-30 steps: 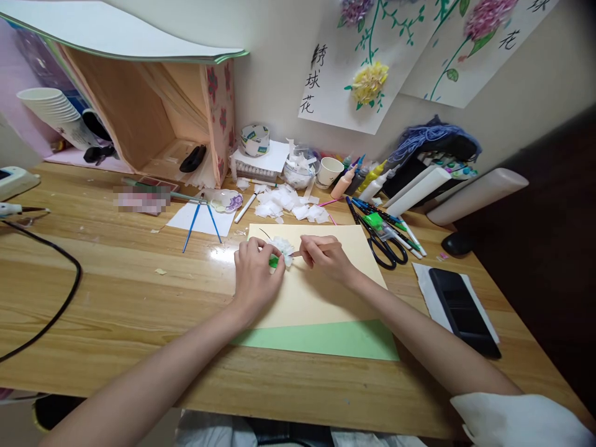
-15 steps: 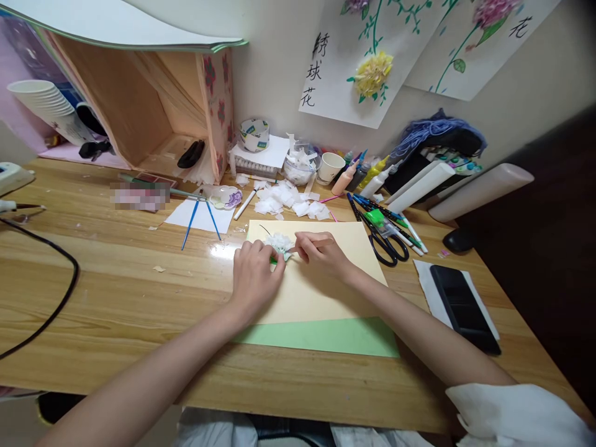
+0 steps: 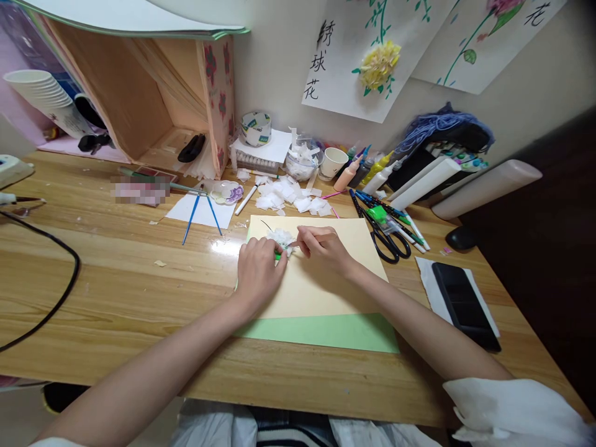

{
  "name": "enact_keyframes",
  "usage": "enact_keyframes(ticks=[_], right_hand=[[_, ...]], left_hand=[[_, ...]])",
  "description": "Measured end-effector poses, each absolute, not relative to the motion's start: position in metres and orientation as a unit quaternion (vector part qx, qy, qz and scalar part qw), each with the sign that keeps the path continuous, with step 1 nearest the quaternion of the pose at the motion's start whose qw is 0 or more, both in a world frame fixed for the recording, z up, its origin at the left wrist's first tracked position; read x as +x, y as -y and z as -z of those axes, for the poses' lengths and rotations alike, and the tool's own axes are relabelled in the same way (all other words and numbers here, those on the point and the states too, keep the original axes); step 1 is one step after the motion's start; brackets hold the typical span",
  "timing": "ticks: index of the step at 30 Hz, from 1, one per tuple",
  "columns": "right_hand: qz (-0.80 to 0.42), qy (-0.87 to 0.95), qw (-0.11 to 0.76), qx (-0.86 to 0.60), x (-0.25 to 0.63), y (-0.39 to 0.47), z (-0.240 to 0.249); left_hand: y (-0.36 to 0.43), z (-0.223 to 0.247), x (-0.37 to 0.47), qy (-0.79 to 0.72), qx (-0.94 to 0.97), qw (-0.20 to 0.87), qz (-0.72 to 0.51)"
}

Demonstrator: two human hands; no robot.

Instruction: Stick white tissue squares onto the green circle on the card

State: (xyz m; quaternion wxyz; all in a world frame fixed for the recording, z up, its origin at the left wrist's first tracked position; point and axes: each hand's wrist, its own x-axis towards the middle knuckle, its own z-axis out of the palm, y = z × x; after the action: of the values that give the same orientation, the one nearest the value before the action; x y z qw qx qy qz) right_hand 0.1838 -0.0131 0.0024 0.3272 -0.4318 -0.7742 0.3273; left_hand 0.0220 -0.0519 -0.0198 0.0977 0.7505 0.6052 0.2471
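White paper flower [image 3: 279,237] lies toward the upper left of a cream sheet [image 3: 335,292], the left hand [image 3: 259,267] beside it, thumb and forefinger bent at a green piece [image 3: 278,256]; whether they pinch or merely press cannot be told. The right hand [image 3: 323,248] grips a slim tool [image 3: 293,244]. Wooden tabletop [image 3: 139,298] stretches leftward; scissors [image 3: 396,252] flank the sheet's right edge.

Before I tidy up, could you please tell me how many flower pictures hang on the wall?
2: the yellow-flower picture, and the pink-flower picture to its right. The view's top edge cuts both, so others may lie out of sight.
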Motion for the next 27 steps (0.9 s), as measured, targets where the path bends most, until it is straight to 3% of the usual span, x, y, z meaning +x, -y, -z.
enact_keyframes(ticks=[12, 18, 27], right_hand=[[-0.323, 0.786, 0.313, -0.425, 0.184, 0.012, -0.002], [-0.318, 0.792, 0.299, -0.426, 0.183, 0.009, -0.003], [-0.374, 0.716, 0.356, -0.47, 0.174, 0.0, 0.0]], left_hand=[[0.051, 0.019, 0.022, -0.616, 0.742, 0.091, -0.249], [0.053, 0.021, 0.022, -0.646, 0.731, 0.13, -0.18], [0.053, 0.018, 0.023, -0.652, 0.727, 0.151, -0.156]])
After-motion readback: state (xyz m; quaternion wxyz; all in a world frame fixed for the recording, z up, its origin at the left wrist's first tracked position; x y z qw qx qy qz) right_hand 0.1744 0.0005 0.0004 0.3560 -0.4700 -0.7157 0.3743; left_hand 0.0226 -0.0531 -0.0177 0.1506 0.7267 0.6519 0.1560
